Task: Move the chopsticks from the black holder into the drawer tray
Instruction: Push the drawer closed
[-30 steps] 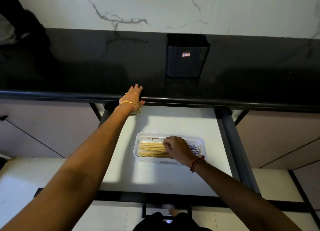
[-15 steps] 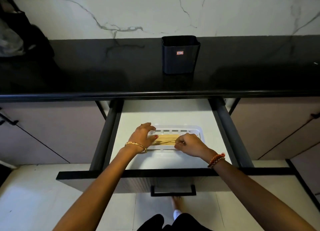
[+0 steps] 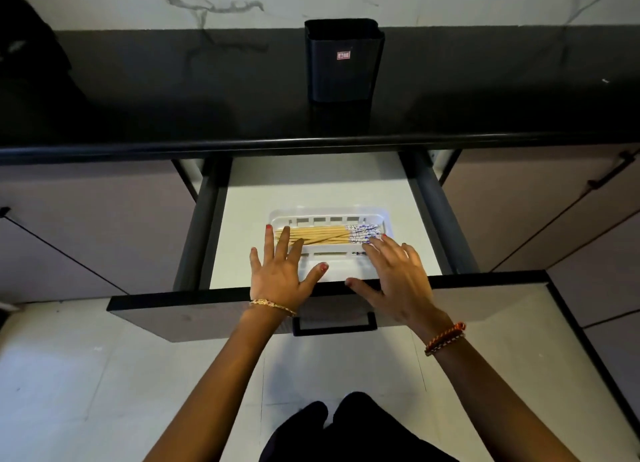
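While chopsticks (image 3: 313,235) are laid flat in tray (image 3: 329,214) | left hand (image 3: 278,274), right hand (image 3: 398,274) spread, nothing gripped, likely evening ends | holder (image 3: 343,60) looks emptied

Both hands now lie spread and flat, left hand (image 3: 278,271) and right hand (image 3: 398,274), seemingly letting go of the chopsticks (image 3: 322,235).

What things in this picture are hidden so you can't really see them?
- Inside of the holder, head view: its own dark walls hide whether any sticks remain.
- Chopsticks' ends: the left hand and right hand fingers cover them.
- Red label: too small to read.
- Drawer's back: hidden under the counter.
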